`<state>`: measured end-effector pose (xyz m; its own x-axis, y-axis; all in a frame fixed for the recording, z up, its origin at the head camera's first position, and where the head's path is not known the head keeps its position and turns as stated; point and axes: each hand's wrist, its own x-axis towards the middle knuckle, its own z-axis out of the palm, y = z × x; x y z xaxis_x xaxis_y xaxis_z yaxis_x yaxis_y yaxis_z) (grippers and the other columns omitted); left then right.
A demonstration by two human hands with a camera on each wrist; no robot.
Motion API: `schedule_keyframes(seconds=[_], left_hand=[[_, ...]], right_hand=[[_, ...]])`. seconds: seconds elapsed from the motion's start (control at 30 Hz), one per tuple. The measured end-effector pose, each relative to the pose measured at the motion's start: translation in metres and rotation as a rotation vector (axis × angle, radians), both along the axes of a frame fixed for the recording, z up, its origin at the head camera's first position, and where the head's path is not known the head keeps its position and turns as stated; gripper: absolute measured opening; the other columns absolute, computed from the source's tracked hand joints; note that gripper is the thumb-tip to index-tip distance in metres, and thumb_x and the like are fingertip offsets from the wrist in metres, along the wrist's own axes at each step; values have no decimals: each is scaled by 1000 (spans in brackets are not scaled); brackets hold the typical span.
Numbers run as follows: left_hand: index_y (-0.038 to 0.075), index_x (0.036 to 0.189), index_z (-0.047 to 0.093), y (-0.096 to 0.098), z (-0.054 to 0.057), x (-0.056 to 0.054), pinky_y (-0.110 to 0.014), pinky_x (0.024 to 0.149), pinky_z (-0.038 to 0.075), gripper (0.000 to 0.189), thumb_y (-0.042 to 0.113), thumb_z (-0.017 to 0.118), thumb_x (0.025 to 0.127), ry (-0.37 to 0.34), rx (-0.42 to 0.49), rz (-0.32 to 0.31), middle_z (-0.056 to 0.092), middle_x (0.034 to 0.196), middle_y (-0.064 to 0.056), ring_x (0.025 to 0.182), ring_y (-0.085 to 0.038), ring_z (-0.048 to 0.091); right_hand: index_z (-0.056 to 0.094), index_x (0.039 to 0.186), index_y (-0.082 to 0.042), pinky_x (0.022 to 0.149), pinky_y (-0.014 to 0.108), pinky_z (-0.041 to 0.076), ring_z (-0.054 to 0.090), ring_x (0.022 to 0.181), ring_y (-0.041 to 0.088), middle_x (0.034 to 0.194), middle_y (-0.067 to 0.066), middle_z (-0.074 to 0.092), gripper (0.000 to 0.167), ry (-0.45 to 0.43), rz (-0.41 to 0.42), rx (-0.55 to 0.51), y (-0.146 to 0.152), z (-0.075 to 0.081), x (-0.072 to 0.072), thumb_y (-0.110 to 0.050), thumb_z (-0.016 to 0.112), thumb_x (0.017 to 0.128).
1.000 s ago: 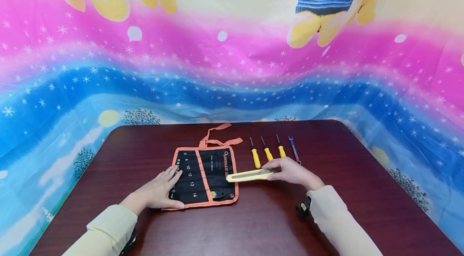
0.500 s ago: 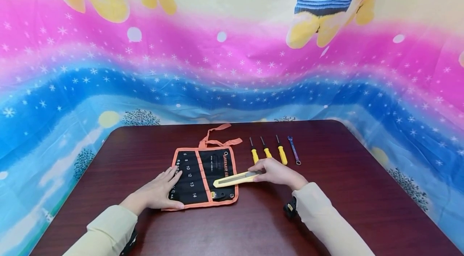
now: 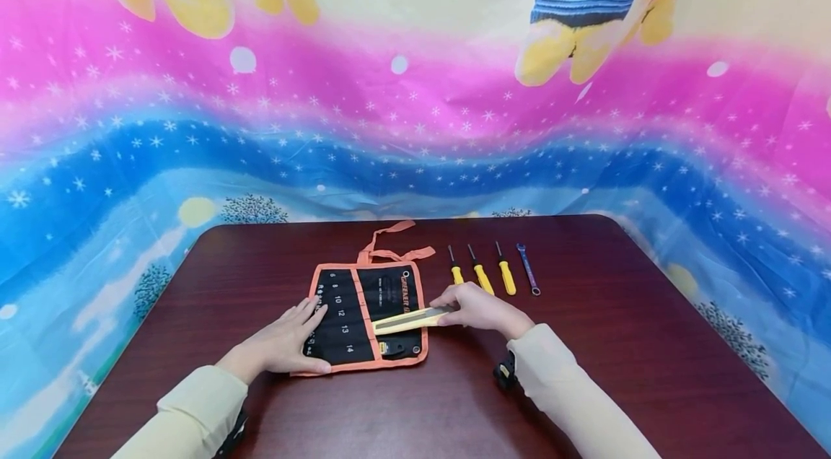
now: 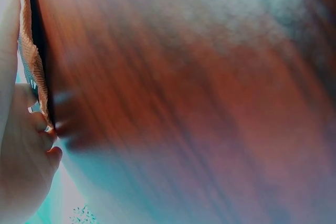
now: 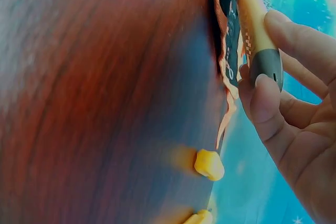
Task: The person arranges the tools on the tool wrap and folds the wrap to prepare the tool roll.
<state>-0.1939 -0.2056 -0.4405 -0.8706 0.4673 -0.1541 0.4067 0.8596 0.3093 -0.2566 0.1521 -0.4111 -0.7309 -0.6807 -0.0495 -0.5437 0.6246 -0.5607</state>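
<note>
My right hand [image 3: 483, 309] pinches the rear end of a pale yellow utility knife [image 3: 401, 322] between thumb and fingers. The knife lies across the upper flap of a black tool pouch [image 3: 358, 345] with orange trim, its far tip at the orange band. Whether that tip is inside a pocket cannot be told. In the right wrist view the knife [image 5: 253, 19] has a dark rear cap close to the thumb. My left hand [image 3: 286, 340] rests spread on the pouch's left edge. A black piece with a yellow patch [image 3: 392, 350] sticks out beside the pouch's lowest pocket.
Three yellow-handled screwdrivers [image 3: 506, 278] lie right of the pouch, two partly behind my right hand. Beyond them is a blue-purple combination wrench [image 3: 529, 270]. Orange tie straps [image 3: 389, 255] trail toward the back. The dark red table [image 3: 415, 416] meets a printed curtain [image 3: 415, 156].
My right hand has moved left with the utility knife, bringing its tip from the pouch's right edge over to the orange band. The left hand has stayed in place.
</note>
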Motion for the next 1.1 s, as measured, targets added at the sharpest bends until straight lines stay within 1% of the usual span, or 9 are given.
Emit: schedule_keyframes(seconds=[0.23,0.33,0.43,0.53,0.67,0.77,1.0,1.1], left_hand=[[-1,144,25,1,0,-1,-52,104,20,112,75,56,68,7,-7,-2,14,149,-22,135,-38,12],[-1,143,26,1,0,-1,-52,104,19,112,74,57,68,7,-2,-6,15,149,-23,135,-38,12],[-2,143,26,2,1,-1,-52,105,18,111,74,57,68,5,5,-8,14,148,-23,135,-38,12],[-2,143,25,1,1,0,-52,105,18,111,74,57,68,4,5,-9,14,149,-23,135,-38,11],[-1,144,25,1,-1,-1,-51,105,18,111,75,56,69,8,0,-12,14,149,-23,135,-38,11],[-2,144,25,0,-2,-1,-51,105,18,111,75,56,69,14,-2,-16,14,149,-23,135,-38,11],[-3,143,26,-1,-1,0,-52,104,19,112,75,56,68,23,12,-20,15,148,-25,134,-40,13],[-3,143,26,-1,-1,0,-52,104,19,111,74,56,69,28,14,-23,15,147,-25,134,-40,13]], right_hand=[[67,114,-7,58,23,50,53,75,12,99,-1,61,34,-53,-10,-15,-9,-5,1,-16,71,82],[67,114,-8,57,23,50,53,72,11,99,-1,61,35,-60,-5,-13,-12,-8,2,-17,71,81],[67,114,-8,59,22,49,52,73,9,99,-1,61,34,-50,8,-1,-17,-11,3,-16,72,81],[67,114,-8,64,20,48,52,76,7,100,-2,61,34,-28,27,21,-23,-12,4,-14,72,81],[66,116,-9,66,19,46,51,78,6,103,-3,61,35,3,55,49,-31,-13,5,-15,71,82],[65,116,-9,67,18,46,52,80,5,106,-3,60,35,23,71,51,-34,-14,6,-15,70,82],[65,117,-9,75,19,47,54,91,7,110,-1,61,36,38,74,62,-40,-13,6,-15,70,83],[65,118,-9,77,19,47,54,93,7,109,-1,61,36,40,73,73,-44,-13,5,-16,70,82]])
